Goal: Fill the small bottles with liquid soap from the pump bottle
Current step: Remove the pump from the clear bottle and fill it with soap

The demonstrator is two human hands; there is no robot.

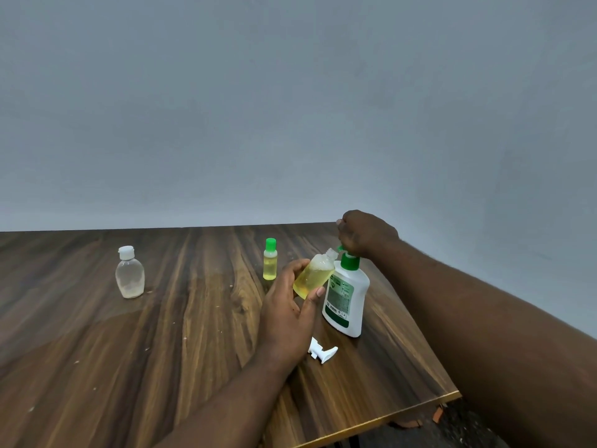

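There's the white plastic pump bottle (353, 302) with its green label, upright near the right edge of the dark wood-grain table (161, 334). The right hand (366, 236) sits on top of it, fingers curled down over the green pump head (349, 260). I cannot tell whether the head is pushed down.

Just left of the pump bottle, the left hand (286, 308) holds the small clear uncapped bottle (315, 274) off the table, tilted, with its open neck right at the spout. The thumb is on the near side and the fingers wrap the far side, pinching the body between them. It's well over half full of yellow soap, with foam on top.

Further left of the pump bottle stands a slim clear bottle with a green cap (270, 263), full of yellow liquid. Far off to the left is a rounded clear bottle with a white flip cap (130, 274), nearly empty. Just in front of the pump bottle, a white plastic cap piece (323, 350) lies on its side.
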